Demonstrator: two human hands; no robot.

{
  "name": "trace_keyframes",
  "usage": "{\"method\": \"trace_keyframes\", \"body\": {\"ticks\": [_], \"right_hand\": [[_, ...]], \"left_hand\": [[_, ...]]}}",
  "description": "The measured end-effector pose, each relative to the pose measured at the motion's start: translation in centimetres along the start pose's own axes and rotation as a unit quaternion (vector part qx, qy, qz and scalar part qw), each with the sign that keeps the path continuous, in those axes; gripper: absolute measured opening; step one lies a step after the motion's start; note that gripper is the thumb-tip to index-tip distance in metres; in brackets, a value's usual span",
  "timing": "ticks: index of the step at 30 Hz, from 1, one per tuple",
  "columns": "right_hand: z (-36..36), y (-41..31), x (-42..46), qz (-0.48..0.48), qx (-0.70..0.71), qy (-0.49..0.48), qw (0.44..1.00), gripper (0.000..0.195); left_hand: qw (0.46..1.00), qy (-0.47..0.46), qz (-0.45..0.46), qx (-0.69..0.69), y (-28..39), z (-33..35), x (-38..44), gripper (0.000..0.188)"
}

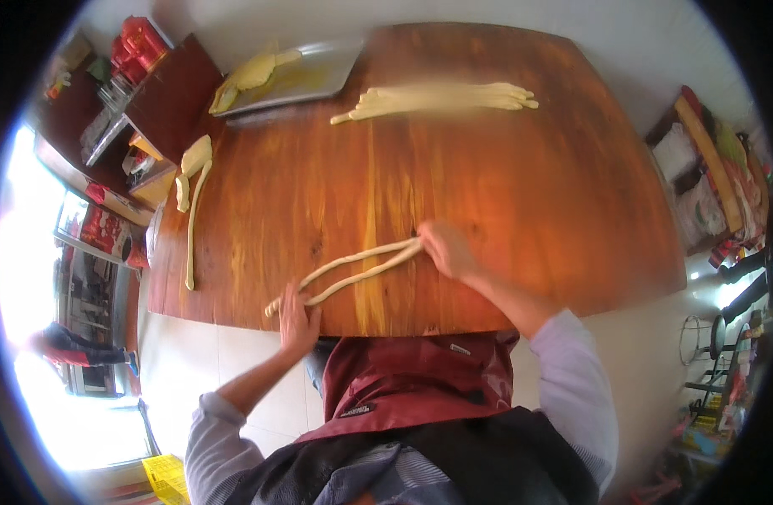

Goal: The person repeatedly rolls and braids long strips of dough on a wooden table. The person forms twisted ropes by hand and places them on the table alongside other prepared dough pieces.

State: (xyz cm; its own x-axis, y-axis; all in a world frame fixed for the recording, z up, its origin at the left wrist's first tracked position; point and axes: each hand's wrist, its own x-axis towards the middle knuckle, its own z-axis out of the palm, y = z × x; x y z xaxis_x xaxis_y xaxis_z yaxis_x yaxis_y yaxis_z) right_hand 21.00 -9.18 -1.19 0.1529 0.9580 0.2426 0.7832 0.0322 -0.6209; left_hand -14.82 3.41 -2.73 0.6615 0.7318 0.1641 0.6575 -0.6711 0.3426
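A long dough strand [361,265] lies doubled near the front edge of the wooden table [487,183], its two lengths parted in the middle. My right hand [445,249] is closed on its right end. The left hand [298,320] rests over the strand close to its left end, fingers extended; whether it grips is unclear. Farther back, several dough strips [437,98] lie side by side, partly blurred. At the left are a single dough strand [196,227], a flat dough piece [197,155] and a small dough scrap [183,193].
A metal tray [317,79] at the back left holds a larger dough piece [254,71]. Beyond the table's left side stands a dark red shelf unit [178,95] with several goods. Bags and a wooden board [711,164] are at the right. Another person's legs [87,350] show at far left.
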Motion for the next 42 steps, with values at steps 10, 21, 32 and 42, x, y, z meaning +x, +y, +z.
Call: {"method": "trace_keyframes", "body": {"ticks": [10,21,32,42], "right_hand": [[0.2,-0.5,-0.2,-0.087,-0.046,0.010,0.995,0.012],[0.6,-1.8,-0.2,-0.052,-0.083,0.006,0.995,0.013],[1.1,-2.0,0.6,-0.046,-0.128,0.008,0.991,0.012],[1.4,-1.9,1.2,-0.002,-0.134,0.068,0.989,0.011]], "left_hand": [[0.998,0.020,0.048,0.029,1.5,0.5,0.9,0.044],[0.992,0.002,0.095,0.081,0.5,2.7,3.6,0.055],[0.979,0.009,0.108,0.171,0.4,4.7,6.1,0.060],[0.980,0.079,0.055,0.177,1.6,4.8,7.1,0.047]]}}
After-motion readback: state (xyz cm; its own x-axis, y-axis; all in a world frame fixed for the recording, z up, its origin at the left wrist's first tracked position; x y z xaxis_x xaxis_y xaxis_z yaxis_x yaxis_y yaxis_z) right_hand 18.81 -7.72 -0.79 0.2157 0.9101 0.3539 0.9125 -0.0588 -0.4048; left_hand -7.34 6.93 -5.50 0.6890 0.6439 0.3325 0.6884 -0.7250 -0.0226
